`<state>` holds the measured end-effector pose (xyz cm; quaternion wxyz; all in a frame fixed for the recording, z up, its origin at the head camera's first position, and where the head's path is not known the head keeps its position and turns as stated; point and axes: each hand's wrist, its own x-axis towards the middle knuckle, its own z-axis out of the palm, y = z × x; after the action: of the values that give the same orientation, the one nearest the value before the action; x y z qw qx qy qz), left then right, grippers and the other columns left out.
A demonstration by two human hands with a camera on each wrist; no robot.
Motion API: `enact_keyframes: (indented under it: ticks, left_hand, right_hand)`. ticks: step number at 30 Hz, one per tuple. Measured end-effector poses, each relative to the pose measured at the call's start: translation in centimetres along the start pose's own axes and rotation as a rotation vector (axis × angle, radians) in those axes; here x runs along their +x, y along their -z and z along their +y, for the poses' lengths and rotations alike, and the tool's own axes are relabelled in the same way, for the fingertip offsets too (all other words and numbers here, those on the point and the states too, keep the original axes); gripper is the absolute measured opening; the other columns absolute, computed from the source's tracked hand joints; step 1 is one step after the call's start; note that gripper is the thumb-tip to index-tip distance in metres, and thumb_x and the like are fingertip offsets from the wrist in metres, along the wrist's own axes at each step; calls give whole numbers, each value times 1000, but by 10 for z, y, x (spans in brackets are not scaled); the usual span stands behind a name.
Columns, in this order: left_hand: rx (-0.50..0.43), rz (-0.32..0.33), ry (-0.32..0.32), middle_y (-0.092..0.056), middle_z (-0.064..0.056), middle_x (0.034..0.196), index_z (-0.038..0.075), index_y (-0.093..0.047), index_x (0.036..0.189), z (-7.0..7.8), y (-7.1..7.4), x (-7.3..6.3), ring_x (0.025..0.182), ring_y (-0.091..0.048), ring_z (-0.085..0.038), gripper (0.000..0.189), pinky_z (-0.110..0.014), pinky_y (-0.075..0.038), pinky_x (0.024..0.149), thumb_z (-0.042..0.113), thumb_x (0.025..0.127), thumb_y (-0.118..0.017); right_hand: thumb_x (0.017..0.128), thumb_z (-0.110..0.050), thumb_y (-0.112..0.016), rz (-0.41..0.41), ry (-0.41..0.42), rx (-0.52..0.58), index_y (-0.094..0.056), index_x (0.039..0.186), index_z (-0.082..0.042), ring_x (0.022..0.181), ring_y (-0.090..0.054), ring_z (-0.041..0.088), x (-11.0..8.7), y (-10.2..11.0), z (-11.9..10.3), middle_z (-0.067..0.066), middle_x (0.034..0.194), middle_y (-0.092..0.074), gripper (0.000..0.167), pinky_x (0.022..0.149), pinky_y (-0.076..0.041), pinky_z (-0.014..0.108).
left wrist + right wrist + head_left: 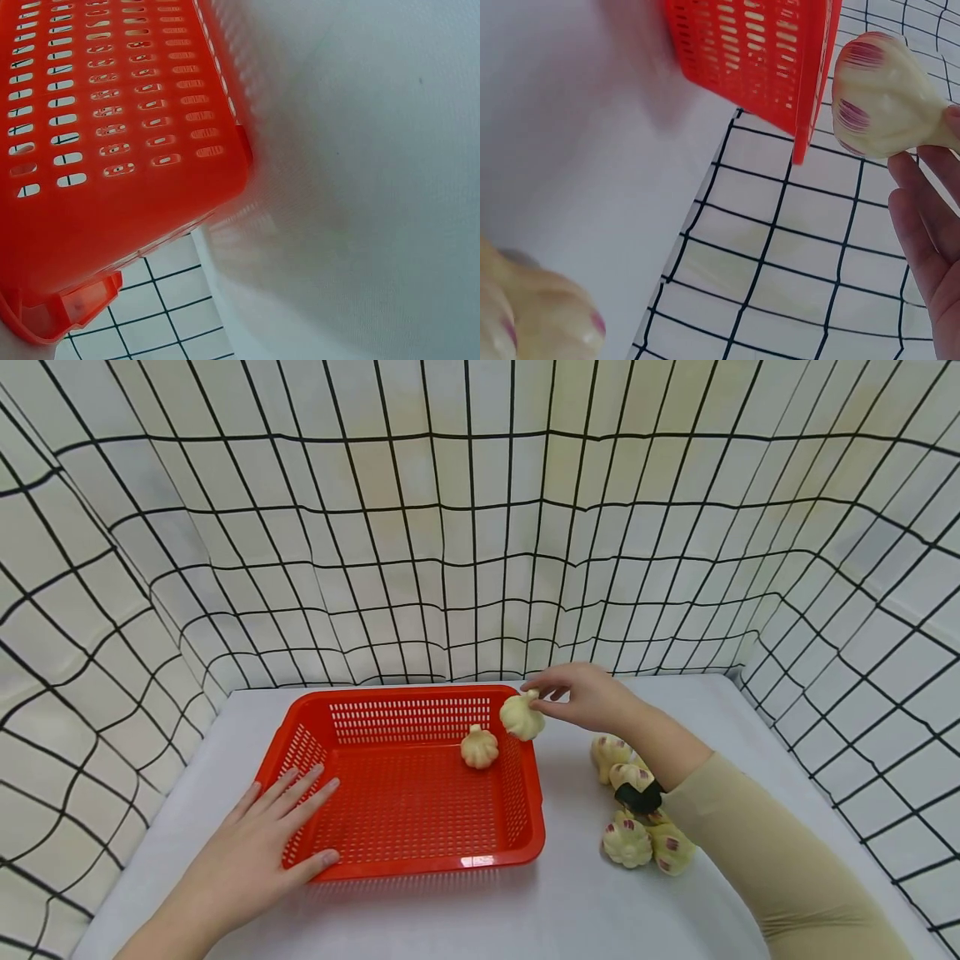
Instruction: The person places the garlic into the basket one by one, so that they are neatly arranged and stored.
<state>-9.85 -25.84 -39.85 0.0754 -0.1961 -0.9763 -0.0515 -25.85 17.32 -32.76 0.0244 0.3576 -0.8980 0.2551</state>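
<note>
taking the red basket [386, 868] as our clock, with twelve at its far rim, we have our right hand [577, 696] at two o'clock, thumb and fingers pinching the stem of a pale garlic bulb [522, 718]. that bulb is held at the rim near the corner, and we cannot tell whether it touches the plastic. our left hand [258, 839] lies at eight o'clock, fingers straight and spread across the basket's edge; how hard it presses we cannot tell. a second bulb [479, 749] sits inside the basket toward two o'clock, and a heap of bulbs [627, 842] lies outside at three o'clock on the white cloth [585, 902], with a dark strip [639, 797] among them that we cannot identify. as we judge it, the slim stem is our weak point: should the bulb's round belly catch on the rim, it could twist out of our fingertips and drop outside. let go too high, it might bounce or knock the second bulb. leaning heavily with our left hand could tilt or slide the basket, and a low sweep of our right sleeve [780, 852] could scatter the heap beside it.
</note>
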Motion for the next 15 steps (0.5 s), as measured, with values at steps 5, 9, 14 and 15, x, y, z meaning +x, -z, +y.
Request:
enact_keyframes:
  ticks: [5, 9, 14, 15]
  left_hand:
    - [6, -5, 3, -31, -7, 160, 24, -38, 154, 1, -1, 0, 143, -31, -39, 86, -38, 19, 117, 69, 85, -60]
    - [8, -8, 5, -32, -7, 160, 24, -38, 154, 1, 0, -1, 143, -31, -39, 85, -38, 19, 117, 69, 85, -60]
    - [9, -7, 7, -32, -8, 160, 24, -39, 154, 0, 0, -1, 142, -32, -40, 85, -38, 19, 117, 69, 85, -60]
    - [9, -4, 5, -32, -8, 160, 24, -39, 154, 0, -1, -1, 142, -32, -40, 85, -38, 19, 117, 69, 85, -60]
  right_hand:
    - [92, -25, -73, -18, 17, 41, -72, 120, -13, 95, -67, 11, 7, -7, -9, -6, 105, -72, 31, 80, -57, 32]
    - [92, -23, -73, -46, 37, 58, -72, 119, -14, 96, -66, 10, 12, -16, -16, -8, 108, -71, 28, 82, -56, 30]
    - [91, -21, -73, -61, 80, 35, -74, 116, -17, 91, -63, 8, 17, -27, -23, -10, 107, -69, 25, 78, -55, 28]
    - [91, -21, -73, -66, 86, 30, -74, 115, -17, 91, -63, 8, 19, -29, -24, -10, 106, -69, 24, 78, -55, 28]
